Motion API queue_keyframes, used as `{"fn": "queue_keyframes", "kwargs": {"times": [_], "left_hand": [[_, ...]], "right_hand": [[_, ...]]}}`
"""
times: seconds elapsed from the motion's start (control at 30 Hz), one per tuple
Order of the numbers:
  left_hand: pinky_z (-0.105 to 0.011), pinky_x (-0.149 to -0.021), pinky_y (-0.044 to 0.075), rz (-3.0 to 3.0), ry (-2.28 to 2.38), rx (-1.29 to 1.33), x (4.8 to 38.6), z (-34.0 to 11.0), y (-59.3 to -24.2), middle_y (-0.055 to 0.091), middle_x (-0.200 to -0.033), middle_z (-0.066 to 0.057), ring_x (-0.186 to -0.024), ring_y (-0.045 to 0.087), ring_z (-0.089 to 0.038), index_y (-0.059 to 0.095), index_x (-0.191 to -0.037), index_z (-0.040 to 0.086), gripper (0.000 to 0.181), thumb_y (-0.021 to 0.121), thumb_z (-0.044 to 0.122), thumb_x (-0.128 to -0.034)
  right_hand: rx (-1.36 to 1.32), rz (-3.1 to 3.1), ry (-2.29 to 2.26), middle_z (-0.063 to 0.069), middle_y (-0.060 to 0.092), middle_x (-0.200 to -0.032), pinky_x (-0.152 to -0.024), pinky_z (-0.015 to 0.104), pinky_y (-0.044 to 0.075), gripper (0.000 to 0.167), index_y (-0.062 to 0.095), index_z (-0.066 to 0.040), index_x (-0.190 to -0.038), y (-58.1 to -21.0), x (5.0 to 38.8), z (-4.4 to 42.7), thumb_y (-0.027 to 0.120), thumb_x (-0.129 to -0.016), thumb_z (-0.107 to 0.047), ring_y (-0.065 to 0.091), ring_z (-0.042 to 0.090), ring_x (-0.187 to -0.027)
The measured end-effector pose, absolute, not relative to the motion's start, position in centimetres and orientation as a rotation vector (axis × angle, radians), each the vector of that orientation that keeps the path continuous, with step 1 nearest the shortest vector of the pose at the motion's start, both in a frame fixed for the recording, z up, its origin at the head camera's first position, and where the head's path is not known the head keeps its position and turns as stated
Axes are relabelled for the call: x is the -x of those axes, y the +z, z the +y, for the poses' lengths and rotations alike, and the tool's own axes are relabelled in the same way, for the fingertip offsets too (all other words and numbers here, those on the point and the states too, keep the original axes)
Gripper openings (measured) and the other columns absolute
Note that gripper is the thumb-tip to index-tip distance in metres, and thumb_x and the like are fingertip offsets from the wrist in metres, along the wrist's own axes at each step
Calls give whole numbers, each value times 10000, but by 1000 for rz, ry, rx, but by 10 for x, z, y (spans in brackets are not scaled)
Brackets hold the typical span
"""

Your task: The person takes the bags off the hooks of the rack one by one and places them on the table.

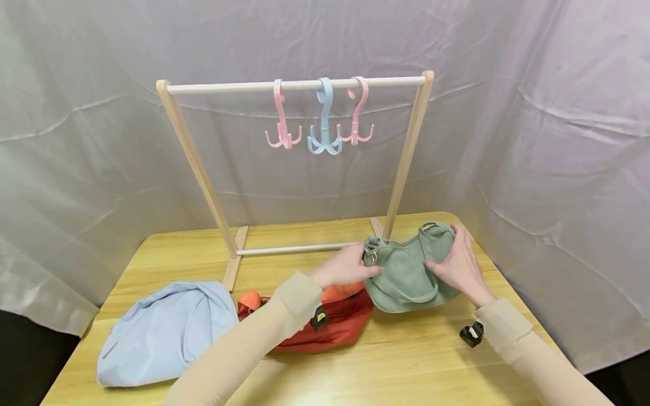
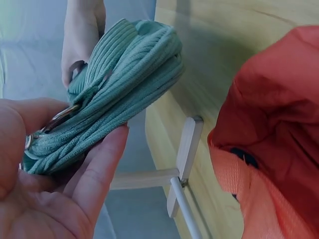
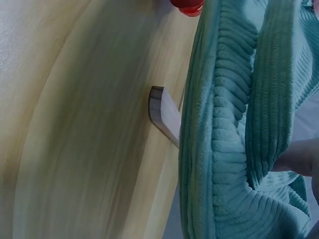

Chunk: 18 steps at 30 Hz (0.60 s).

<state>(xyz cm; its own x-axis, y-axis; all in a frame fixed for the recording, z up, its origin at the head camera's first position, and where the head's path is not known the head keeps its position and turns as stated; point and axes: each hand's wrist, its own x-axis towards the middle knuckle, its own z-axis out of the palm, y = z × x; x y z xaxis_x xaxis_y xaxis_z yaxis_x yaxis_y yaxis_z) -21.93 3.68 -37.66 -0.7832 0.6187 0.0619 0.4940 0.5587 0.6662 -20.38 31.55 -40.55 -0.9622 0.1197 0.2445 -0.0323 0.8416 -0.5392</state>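
A green corduroy handbag [image 1: 406, 273] is held above the right side of the table between both hands. My left hand [image 1: 347, 265] grips its left end beside a metal ring, thumb on the near face; the left wrist view shows that hand [image 2: 65, 184] with fingers under the ribbed cloth [image 2: 124, 84]. At the bag's other end my right hand [image 1: 459, 265] holds on, thumb in front and fingers behind the top corner. In the right wrist view the bag [image 3: 229, 124] hides most of that hand [image 3: 299, 157]. Its strap hangs across the front.
A red bag [image 1: 337, 324] with orange straps lies mid-table, partly behind my left forearm. To its left is a light blue bag [image 1: 167, 332]. Behind stands a wooden rack with a white rail [image 1: 223, 88], bearing two pink hooks [image 1: 283, 127] and a blue hook [image 1: 325, 127].
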Motion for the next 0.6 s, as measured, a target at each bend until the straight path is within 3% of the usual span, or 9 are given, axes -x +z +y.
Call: {"fn": "queue_keyframes", "kwargs": {"times": [0.3,0.6], "left_hand": [[-274,-935,531,2656,1024,-912,218,48,-384,711,-1178,-77,-1055,663,-172,611,-1318,101,462,721,283,-907],[-246,-812,530,2755,920,-812,219,62,-392,693,-1048,-57,-897,630,-136,569,-1288,46,548,771,341,-872]], "right_hand": [[85,-2835,766,438,275,-1478,-731,639,504,1144,91,29,-1570,-410,204,323,843,-761,-265,540,580,-1075],[141,-2913,721,456,284,-1431,-768,647,488,1168,63,36,-1575,-415,205,335,833,-762,-294,501,602,-1116]]}}
